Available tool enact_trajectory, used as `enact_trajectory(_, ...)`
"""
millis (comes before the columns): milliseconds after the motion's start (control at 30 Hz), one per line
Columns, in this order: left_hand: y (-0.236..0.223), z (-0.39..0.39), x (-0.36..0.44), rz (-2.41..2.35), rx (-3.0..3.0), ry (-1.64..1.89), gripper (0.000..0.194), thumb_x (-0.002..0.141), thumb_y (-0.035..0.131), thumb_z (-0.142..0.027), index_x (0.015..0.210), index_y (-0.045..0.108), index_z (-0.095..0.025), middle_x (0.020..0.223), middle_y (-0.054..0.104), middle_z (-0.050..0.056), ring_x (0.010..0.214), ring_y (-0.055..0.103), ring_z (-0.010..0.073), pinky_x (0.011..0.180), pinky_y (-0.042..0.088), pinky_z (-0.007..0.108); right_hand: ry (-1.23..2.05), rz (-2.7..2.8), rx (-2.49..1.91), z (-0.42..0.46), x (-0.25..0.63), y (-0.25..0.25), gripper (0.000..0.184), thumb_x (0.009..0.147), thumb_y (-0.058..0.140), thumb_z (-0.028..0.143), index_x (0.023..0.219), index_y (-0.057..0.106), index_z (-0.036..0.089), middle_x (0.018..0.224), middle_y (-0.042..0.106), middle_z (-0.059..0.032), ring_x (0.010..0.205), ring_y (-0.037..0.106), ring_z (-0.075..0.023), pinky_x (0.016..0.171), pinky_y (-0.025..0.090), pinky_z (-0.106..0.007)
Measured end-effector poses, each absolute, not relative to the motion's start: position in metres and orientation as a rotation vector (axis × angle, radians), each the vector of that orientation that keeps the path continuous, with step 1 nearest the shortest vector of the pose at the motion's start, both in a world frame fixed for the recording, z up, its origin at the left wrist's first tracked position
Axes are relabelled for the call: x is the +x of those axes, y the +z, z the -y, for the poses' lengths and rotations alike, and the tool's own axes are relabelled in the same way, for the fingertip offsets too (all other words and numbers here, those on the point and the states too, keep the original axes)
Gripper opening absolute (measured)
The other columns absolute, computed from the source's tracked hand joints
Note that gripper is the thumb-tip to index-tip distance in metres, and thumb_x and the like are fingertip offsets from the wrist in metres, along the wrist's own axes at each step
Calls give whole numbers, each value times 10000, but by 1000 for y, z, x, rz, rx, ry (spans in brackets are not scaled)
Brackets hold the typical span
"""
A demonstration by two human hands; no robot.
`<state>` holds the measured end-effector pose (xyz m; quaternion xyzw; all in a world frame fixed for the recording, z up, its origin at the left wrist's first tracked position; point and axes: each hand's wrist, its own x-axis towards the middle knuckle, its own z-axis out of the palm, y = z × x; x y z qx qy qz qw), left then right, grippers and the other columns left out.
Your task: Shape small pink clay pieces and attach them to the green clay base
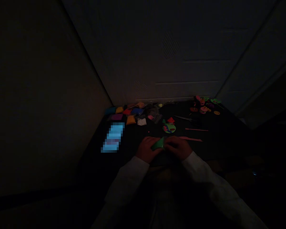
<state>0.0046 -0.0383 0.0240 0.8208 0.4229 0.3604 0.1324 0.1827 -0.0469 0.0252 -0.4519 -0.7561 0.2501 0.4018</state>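
Between my two hands is a small green packet, which looks like a clear bag of modelling clay. My left hand is closed around its left side. The fingers of my right hand pinch its right edge. Just beyond the hands lies a round green clay disc with coloured pieces on it, a small red-roofed shape at its far edge. A pink flat tool lies right beside my right hand, and a thinner pink stick lies behind it.
Coloured clay packets, among them an orange one and a white one, line the back left of the dark table. A lit, blurred phone lies at left. Scissors lie behind the disc. Clay figures stand at back right. The room is dim.
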Motion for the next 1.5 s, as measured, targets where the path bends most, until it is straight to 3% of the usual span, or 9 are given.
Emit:
enact_trajectory(200,23,39,3,-1250,2363,996,408,693,568,-301,1076,527,-166,1021,601,68,944,517,181,840,426,352,558,2006,-1082,45,186,26,180,710,572,266,876,606,205,897,588,-42,851,549,-139,787,444,-284)
enact_trajectory(500,25,39,2,-1238,2246,978,336,717,540,-302,1031,557,-182,988,608,49,920,538,158,837,434,318,413,2061,-1115,49,180,32,177,762,502,277,869,615,192,823,586,-52,769,547,-131,700,457,-269)
enact_trajectory(1133,28,39,2,-1161,2183,979,361,696,565,-287,1041,554,-182,1012,593,60,960,520,171,866,415,328,762,2023,-1079,46,183,38,147,720,534,290,755,608,168,653,512,-7,616,477,-88,569,387,-211)
enact_trajectory(1500,32,41,3,-1226,2100,995,367,691,564,-337,1035,548,-212,1006,587,45,938,530,179,844,421,350,904,1579,-1319,47,210,39,256,698,539,392,815,578,168,796,598,-34,741,547,-147,665,431,-272)
